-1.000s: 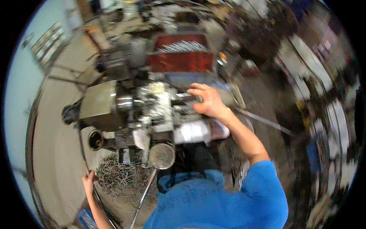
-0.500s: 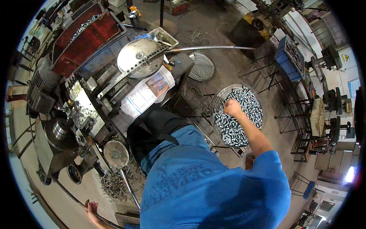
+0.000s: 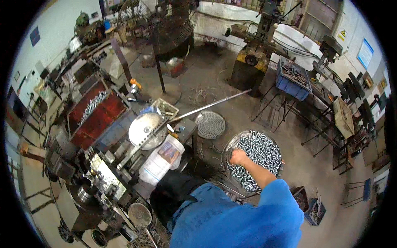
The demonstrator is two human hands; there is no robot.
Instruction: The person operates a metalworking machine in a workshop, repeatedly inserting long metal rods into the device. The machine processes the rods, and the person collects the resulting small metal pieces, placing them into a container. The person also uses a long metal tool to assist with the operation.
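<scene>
My right hand [image 3: 238, 157] is closed, with its fingers curled inward, over the left side of a round perforated metal basin [image 3: 226, 152]. Whatever those fingers may hold is hidden. A heap of short, shiny metal cylinders [image 3: 262, 151] fills most of the basin, piled right beside the hand. My left hand is out of the picture.
To the left stands a machine bench with a round metal disc [image 3: 142, 131], a printed paper sheet [image 3: 162, 159] and a long metal bar [image 3: 211, 105] reaching right. A perforated lid [image 3: 210, 125] lies on the floor. A blue crate [image 3: 291, 84] sits on a rack.
The view has tilted up, showing more of the room's far side. My left hand has gone out of the picture. My right hand stays at the basin, now nearer its left rim.
</scene>
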